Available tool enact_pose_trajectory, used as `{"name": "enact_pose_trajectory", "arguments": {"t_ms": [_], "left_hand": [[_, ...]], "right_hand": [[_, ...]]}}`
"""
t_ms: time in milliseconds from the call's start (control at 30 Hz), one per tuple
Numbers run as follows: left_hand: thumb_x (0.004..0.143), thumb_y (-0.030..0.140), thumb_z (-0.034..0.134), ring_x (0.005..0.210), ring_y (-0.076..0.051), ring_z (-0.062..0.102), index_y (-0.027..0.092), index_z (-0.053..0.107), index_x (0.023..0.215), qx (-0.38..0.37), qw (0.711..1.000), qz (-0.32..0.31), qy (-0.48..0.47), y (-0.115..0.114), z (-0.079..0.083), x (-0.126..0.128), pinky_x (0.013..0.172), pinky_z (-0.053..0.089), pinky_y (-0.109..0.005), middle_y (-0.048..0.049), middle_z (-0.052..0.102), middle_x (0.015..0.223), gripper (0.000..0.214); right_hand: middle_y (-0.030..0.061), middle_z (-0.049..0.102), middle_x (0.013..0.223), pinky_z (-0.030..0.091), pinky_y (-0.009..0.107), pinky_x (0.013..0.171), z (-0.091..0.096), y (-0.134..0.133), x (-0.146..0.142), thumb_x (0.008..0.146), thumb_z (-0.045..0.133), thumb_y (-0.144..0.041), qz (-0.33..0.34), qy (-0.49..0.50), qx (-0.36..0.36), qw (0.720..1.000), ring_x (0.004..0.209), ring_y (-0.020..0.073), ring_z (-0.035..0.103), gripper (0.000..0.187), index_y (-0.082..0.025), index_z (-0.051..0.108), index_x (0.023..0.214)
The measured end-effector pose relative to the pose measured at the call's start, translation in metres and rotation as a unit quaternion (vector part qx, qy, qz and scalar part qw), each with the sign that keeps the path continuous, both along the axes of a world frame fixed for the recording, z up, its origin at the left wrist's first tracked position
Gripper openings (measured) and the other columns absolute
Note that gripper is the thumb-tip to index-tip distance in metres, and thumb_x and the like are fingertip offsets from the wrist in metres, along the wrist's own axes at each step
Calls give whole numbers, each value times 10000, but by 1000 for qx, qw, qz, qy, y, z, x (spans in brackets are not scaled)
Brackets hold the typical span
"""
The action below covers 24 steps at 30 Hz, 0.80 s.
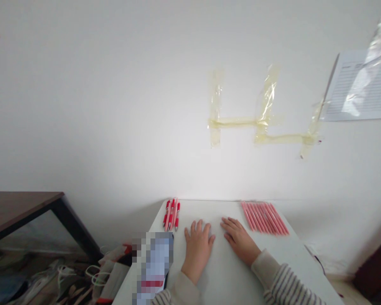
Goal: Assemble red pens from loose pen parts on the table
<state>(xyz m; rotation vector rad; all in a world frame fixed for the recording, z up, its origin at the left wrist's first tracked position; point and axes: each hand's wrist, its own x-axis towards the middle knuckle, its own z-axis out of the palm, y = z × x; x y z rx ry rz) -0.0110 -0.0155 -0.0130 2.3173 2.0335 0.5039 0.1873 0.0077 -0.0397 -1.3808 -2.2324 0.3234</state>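
Observation:
My left hand (198, 246) lies palm down on the white table (224, 279), its fingers spread and nothing in them. Flat on the same surface, my right hand (239, 238) rests with fingers stretched out, also holding nothing. To the left of my left hand is a small bunch of red and pink pens (170, 215) near the far edge. Beyond my right hand, at the far right, a row of several pink pens (265, 218) lies side by side at a slant. A pixelated, phone-shaped object (157, 262) sits left of my left wrist.
A white wall (130, 106) rises behind the table, with yellowish tape strips (238, 123) and a lined paper sheet (365, 89) on it. At left stands a brown table (22, 207) with a dark frame, and bags (112, 275) crowd the floor beside it.

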Motion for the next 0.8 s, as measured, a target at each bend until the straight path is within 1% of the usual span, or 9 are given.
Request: {"name": "enact_pose_trajectory", "arguments": {"t_ms": [167, 233, 300, 400, 467, 567, 667, 800], "left_hand": [[912, 367, 519, 1392, -315, 425, 347, 599, 1298, -24, 999, -15, 38, -4, 16, -9, 1154, 263, -675, -75, 514, 1485, 395], [894, 372, 549, 1435, -343, 367, 343, 645, 1229, -17, 998, 1, 62, -2, 26, -17, 1147, 234, -713, -73, 493, 1505, 350], [880, 368, 573, 1447, -359, 343, 339, 653, 1224, 5, 996, 33, 77, 2, 36, -27, 1139, 221, -731, -81, 486, 1509, 354], [865, 385, 605, 1448, -365, 321, 308, 686, 1172, 27, 989, 123, 80, 11, 50, -43, 1125, 243, -719, -108, 486, 1502, 327], [878, 385, 588, 1418, -352, 344, 304, 684, 1165, 26, 980, 178, 87, 17, 55, -52, 1103, 250, -733, -104, 466, 1517, 313], [884, 341, 578, 1351, -335, 392, 320, 617, 1283, 38, 965, 238, 108, 21, 55, -60, 1089, 259, -734, -106, 513, 1467, 401], [905, 287, 526, 1310, -335, 414, 274, 639, 1253, 56, 956, 258, 130, 24, 49, -63, 1091, 258, -728, -116, 596, 1343, 366], [964, 298, 406, 1258, -345, 449, 228, 664, 1204, 74, 950, 271, 138, 29, 42, -65, 1082, 265, -728, -118, 635, 1239, 360]], "right_hand": [[67, 492, 1529, 283, 540, 1237, 6, -3, 0, 965, 435, -268, -3, 13, -14, 1000, 1451, 268, 383, 460, -211, 586, 1396], [73, 492, 1529, 280, 533, 1239, 8, -3, 0, 959, 439, -267, -2, 11, -19, 1000, 1455, 266, 378, 466, -199, 586, 1396], [78, 495, 1527, 280, 527, 1240, 8, -3, 1, 954, 444, -264, 1, 12, -20, 1000, 1456, 264, 376, 469, -190, 587, 1395], [82, 501, 1521, 283, 527, 1238, 7, -3, 2, 949, 453, -261, 3, 16, -12, 1000, 1453, 264, 380, 467, -193, 592, 1390], [81, 505, 1518, 286, 526, 1236, 7, -3, 2, 950, 454, -264, 3, 17, -10, 1000, 1452, 264, 381, 464, -198, 594, 1387], [77, 507, 1517, 289, 521, 1236, 7, -3, 3, 952, 453, -266, 2, 17, -11, 1000, 1449, 260, 386, 464, -201, 592, 1389], [78, 507, 1517, 292, 511, 1237, 8, -3, 3, 951, 452, -263, 1, 15, -11, 1000, 1447, 258, 388, 466, -191, 592, 1389], [78, 509, 1516, 300, 505, 1234, 7, -3, 3, 946, 462, -262, 0, 14, -13, 1000, 1444, 261, 392, 463, -185, 600, 1381]]}}
